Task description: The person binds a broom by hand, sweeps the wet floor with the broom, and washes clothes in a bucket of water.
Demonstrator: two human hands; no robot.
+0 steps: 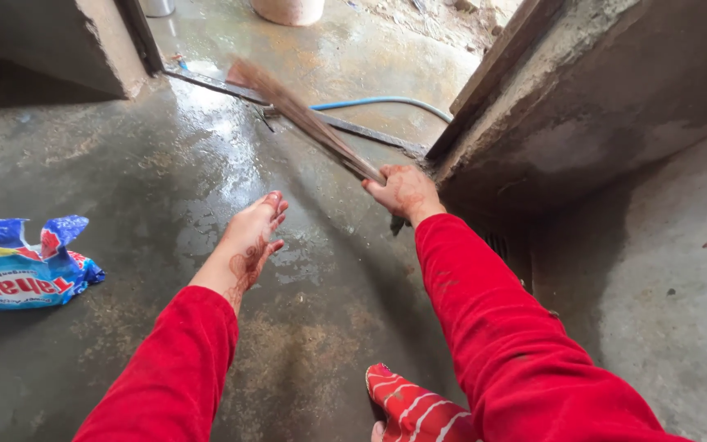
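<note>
My right hand (405, 194) grips the handle end of a bundled stick broom (304, 120). The broom slants up and to the left, its bristle tip near the metal door threshold (345, 127) on the wet concrete floor (206, 180). My left hand (253, 233) hangs over the wet floor with fingers loosely apart, holding nothing. Both arms wear red sleeves.
A blue detergent packet (22, 266) lies torn on the floor at the left. A blue hose (386, 102) runs beyond the threshold. Concrete walls (599, 106) stand at the right and upper left. A red patterned foot covering (415, 409) shows at the bottom. A bucket base (288, 10) stands outside.
</note>
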